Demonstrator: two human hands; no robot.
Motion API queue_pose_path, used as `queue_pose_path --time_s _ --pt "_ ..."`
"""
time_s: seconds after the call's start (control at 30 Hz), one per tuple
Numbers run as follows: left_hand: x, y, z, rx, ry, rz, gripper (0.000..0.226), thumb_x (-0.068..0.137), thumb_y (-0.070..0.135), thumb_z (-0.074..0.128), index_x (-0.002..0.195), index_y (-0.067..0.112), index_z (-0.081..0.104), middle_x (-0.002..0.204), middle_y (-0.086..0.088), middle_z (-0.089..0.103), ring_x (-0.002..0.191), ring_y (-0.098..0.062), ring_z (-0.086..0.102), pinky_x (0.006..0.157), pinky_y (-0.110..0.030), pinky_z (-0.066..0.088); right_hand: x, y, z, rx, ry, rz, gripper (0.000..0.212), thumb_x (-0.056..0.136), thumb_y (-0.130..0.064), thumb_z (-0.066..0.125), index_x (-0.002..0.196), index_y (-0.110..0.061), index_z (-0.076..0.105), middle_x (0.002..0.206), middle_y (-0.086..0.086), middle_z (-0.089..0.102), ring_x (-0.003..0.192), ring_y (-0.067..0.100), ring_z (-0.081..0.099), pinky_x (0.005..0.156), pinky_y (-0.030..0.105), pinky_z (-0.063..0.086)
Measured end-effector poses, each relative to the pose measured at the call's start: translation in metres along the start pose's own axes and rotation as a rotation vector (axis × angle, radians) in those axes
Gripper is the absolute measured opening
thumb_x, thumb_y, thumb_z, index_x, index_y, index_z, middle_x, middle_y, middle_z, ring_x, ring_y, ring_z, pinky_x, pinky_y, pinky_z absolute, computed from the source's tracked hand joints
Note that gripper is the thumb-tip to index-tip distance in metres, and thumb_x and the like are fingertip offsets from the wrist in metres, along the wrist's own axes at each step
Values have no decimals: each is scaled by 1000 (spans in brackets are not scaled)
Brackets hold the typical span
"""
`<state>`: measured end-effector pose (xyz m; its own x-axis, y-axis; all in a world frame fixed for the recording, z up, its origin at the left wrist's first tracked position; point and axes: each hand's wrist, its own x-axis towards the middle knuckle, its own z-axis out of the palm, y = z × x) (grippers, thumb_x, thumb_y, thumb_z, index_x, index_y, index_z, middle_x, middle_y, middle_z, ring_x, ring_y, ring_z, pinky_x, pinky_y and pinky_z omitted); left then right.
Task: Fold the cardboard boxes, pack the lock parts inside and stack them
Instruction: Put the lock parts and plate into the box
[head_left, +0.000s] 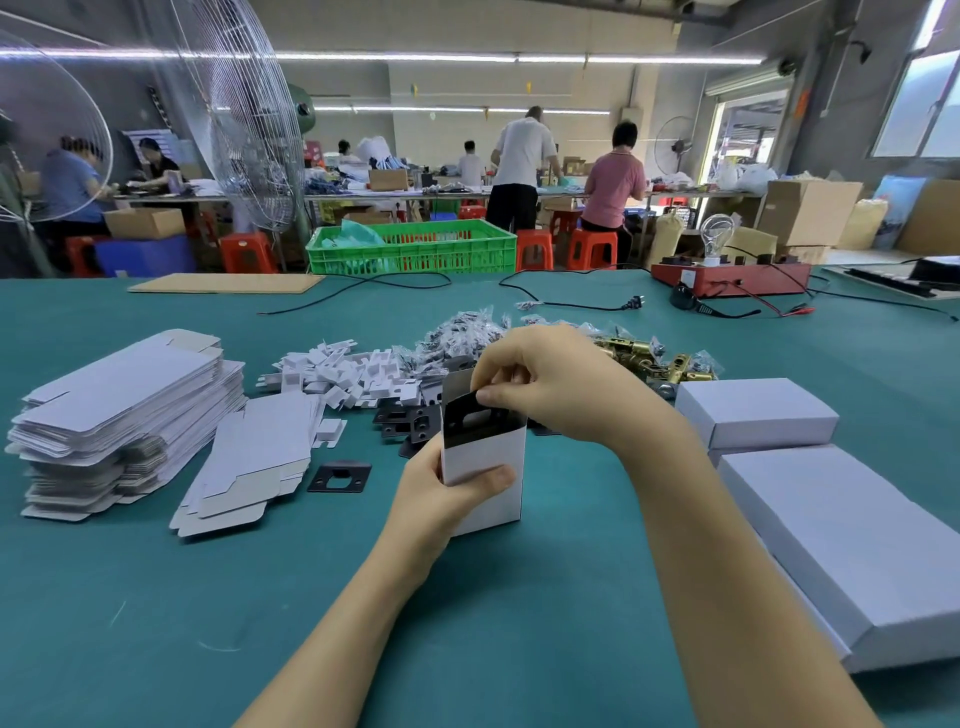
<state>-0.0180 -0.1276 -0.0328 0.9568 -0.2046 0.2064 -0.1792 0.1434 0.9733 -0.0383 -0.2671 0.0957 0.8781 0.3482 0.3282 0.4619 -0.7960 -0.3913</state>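
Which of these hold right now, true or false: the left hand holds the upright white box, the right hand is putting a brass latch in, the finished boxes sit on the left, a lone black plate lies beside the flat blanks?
1. The left hand grips the upright white box. True.
2. The right hand lowers a brass latch into it. False: its fingers pinch a black plate at the open top.
3. The finished boxes sit on the left. False: they are on the right; flat blanks are stacked on the left.
4. A lone black plate lies beside the flat blanks. True.
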Motion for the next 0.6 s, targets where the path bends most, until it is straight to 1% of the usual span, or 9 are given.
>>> queue_pose_path --time_s 0.07,0.17,0.23,0.33,0.4,0.47,0.53,0.6 --pt "0 1 0 4 1 -1 36 64 20 78 95 36 72 91 7 75 81 -7 68 64 -18 53 1 0 2 -8 -12 4 10 91 -15 64 96 -12 73 79 -2 61 61 0 48 53 7 37" --pt "0 0 -1 5 7 -5 41 63 22 79 102 31 71 93 6 75 84 -9 69 66 -18 53 2 0 4 8 9 10 12 92 -15 63 98 -11 73 78 -2 61 61 -2 48 51 3 36" --pt "0 0 -1 7 7 -7 43 63 22 80 104 28 70 94 6 75 85 -9 69 67 -18 53 2 2 3 37 35 26 13 92 -18 62 99 -13 72 75 -5 59 62 -3 49 51 2 35" --pt "1 0 -2 14 8 -11 40 63 24 81 100 32 72 95 6 75 85 -9 69 68 -20 55 0 6 -3 67 99 49 12 93 -20 61 93 -15 72 70 -11 59 62 -5 51 55 3 36" --pt "1 -1 -2 19 9 -11 36 63 24 81 96 35 73 94 7 76 85 -9 70 69 -20 56 -2 12 -7 78 165 77 14 93 -21 60 88 -14 71 68 -11 60 61 -4 52 57 7 37" --pt "2 -1 -4 22 8 -8 35 63 24 81 95 36 74 94 7 76 86 -9 70 70 -19 55 -4 19 -11 108 243 136 16 93 -21 60 84 -13 70 68 -6 64 61 1 55 60 15 42" --pt "2 -2 -4 28 14 -11 38 65 21 84 99 30 73 94 7 76 86 -10 70 70 -19 56 -7 30 -15 152 322 221 17 92 -21 60 85 -11 70 72 0 68 65 10 61 64 24 49" --pt "3 -4 -4 30 36 -18 37 70 12 87 101 24 72 92 6 76 83 -10 70 68 -20 56 -11 44 -19 203 380 305 17 92 -21 59 82 -12 70 72 2 70 66 14 64 65 25 51"
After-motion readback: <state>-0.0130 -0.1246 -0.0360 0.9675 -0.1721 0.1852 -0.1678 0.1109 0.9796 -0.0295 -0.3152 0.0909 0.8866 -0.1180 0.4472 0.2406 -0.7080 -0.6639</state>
